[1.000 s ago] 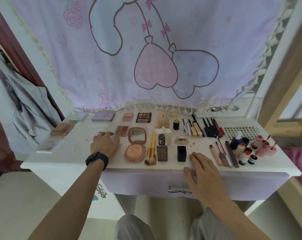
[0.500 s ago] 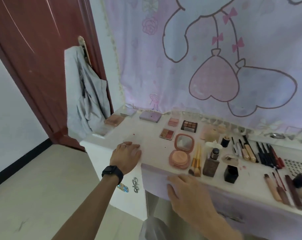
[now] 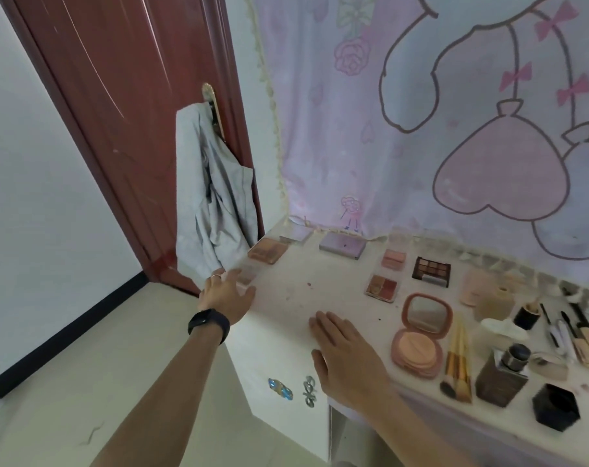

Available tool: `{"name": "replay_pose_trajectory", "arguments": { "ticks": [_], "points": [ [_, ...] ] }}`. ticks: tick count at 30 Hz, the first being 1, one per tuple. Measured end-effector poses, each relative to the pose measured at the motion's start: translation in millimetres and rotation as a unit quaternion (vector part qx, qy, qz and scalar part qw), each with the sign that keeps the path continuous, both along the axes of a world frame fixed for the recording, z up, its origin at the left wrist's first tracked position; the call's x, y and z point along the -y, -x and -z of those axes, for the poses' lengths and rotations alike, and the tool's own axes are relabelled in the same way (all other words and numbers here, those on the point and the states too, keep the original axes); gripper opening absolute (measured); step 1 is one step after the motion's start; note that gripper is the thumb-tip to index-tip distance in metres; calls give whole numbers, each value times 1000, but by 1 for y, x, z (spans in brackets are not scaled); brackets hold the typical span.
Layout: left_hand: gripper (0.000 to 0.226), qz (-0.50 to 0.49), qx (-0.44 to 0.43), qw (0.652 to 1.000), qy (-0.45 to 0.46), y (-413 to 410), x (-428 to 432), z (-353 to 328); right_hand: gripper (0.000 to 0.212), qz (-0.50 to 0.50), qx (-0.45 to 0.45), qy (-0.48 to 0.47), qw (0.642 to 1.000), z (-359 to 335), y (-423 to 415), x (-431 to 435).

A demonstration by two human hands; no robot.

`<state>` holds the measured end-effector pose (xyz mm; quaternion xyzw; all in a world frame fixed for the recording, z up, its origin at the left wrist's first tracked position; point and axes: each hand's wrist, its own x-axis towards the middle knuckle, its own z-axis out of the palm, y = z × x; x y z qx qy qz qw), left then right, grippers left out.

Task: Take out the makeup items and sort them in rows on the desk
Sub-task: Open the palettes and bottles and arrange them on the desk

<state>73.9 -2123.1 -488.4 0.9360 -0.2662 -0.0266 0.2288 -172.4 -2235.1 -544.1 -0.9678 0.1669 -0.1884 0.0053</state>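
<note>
Left hand [image 3: 227, 296] and right hand [image 3: 345, 358] farther left at desk [image 3: 303, 298], flat, released; compact [image 3: 421, 335] open

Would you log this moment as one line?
left hand: open, white desk corner; right hand: open, desk front; makeup items: in rows

Red-brown door [image 3: 124, 106]; grey garment [image 3: 215, 197]; pink compact [image 3: 421, 335].

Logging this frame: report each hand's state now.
Left hand: open, fingers straight, at the desk corner, holding nothing.
Right hand: open, flat on the desk, holding nothing.
</note>
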Motion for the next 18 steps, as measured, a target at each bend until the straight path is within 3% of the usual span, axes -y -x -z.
{"name": "replay_pose_trajectory", "arguments": {
  "ticks": [6, 11, 13, 15, 18],
  "points": [
    [50, -10, -16, 1000, 7, -18, 10, 6, 55, 10, 21, 15, 1000, 8, -5, -1],
    [65, -41, -47, 998, 17, -3, 8, 1, 55, 13, -5, -15, 1000, 6, -5, 1],
    [70, -52, -100, 991, 65, 6, 2, -2, 55, 16, -21, -47, 999, 2, -3, -2],
    [66, -56, -182, 966, 172, 21, -4, -7, 56, 8, -13, -90, 996, -5, -2, -3],
    [56, 13, -256, 931, 260, 55, -13, -17, 54, 18, 13, -267, 963, -30, 4, -4]
  ]
}}
